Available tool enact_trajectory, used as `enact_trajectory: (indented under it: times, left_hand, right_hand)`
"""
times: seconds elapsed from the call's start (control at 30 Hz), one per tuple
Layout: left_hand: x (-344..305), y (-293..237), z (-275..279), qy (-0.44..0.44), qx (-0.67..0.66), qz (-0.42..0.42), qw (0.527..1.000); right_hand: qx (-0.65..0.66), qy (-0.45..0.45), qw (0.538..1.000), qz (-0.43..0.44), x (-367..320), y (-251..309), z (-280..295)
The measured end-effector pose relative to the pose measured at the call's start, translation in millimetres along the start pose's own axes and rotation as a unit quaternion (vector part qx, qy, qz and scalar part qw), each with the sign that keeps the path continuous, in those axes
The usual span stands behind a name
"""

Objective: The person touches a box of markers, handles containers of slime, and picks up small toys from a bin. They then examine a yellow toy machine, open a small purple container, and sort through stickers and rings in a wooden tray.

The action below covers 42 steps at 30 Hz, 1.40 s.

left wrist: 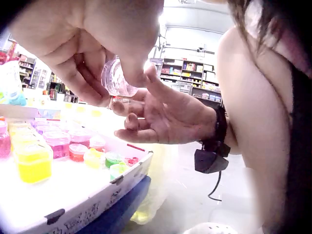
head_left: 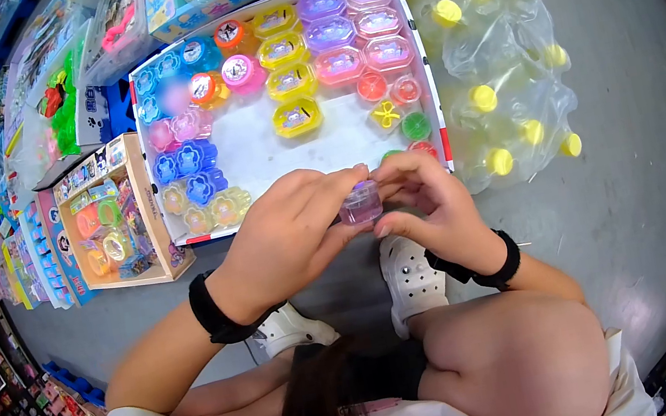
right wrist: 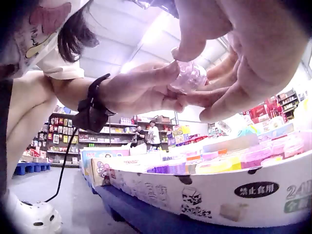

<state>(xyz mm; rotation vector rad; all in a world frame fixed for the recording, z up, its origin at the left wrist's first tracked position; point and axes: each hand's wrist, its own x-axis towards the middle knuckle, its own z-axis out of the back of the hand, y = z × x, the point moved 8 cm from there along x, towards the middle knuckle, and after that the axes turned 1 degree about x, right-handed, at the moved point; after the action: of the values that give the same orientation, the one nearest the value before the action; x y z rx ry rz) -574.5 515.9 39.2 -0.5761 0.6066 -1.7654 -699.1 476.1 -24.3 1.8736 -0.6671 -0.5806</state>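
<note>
A small see-through jar (head_left: 362, 205) of pale purple stuff, with a purple lid, is held up between both hands in front of the box's near edge. My left hand (head_left: 278, 226) grips it from the left, thumb below and fingers near the lid. From the right, my right hand (head_left: 434, 199) has its thumb and curled fingertips at the jar. Both wrist views show the clear jar (left wrist: 117, 78) between the fingertips. Beyond it, a shallow white box (head_left: 302, 158) carries yellow tubs (head_left: 296, 116), purple tubs (head_left: 329, 33), blue flower-shaped tubs (head_left: 203, 186) and small round pots (head_left: 415, 126).
Bottles with yellow caps (head_left: 483, 99), wrapped in clear plastic, stand right of the box. To its left is a wooden-framed case (head_left: 170, 268) of colourful toys, with more packaged toys behind. The box rests on a blue base (right wrist: 131, 207). White clogs (head_left: 412, 274) are below the hands.
</note>
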Motion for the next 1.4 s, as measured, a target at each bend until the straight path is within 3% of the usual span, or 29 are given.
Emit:
enact_trajectory:
  times: [0.3, 0.33, 0.43, 0.47, 0.6, 0.73, 0.83, 0.97, 1.4]
  left_hand:
    - [4, -3, -11, -0.059, 0.013, 0.023, 0.998]
    - [4, -4, -10, -0.075, 0.016, 0.031, 0.997]
    - [5, -5, -9, -0.124, 0.04, 0.061, 0.99]
    - [5, -5, -10, -0.142, 0.056, 0.072, 0.986]
    - [5, -5, -10, -0.164, 0.051, 0.087, 0.981]
    - [4, 14, -14, -0.09, -0.162, 0.111, 0.976]
    - [2, 21, -16, -0.051, -0.216, 0.101, 0.97]
    - [-1, 30, -17, -0.082, -0.344, 0.152, 0.923]
    - [2, 27, -12, -0.093, -0.203, 0.127, 0.966]
  right_hand:
    - [-0.14, -0.015, 0.987, 0.074, 4, 11, 19]
    - [-0.118, -0.008, 0.991, 0.056, 4, 8, 19]
    - [0.153, -0.036, 0.984, -0.08, 5, -7, 13]
    - [0.176, -0.008, 0.979, -0.103, 3, -11, 10]
    - [0.168, -0.035, 0.974, -0.149, 10, -14, 6]
    - [0.122, -0.024, 0.985, -0.123, 12, -14, 10]
    - [0.107, -0.014, 0.987, -0.117, 9, -13, 10]
    - [0.086, -0.027, 0.991, -0.097, 9, -9, 13]
    - [0.089, -0.006, 0.991, -0.103, 9, -14, 13]
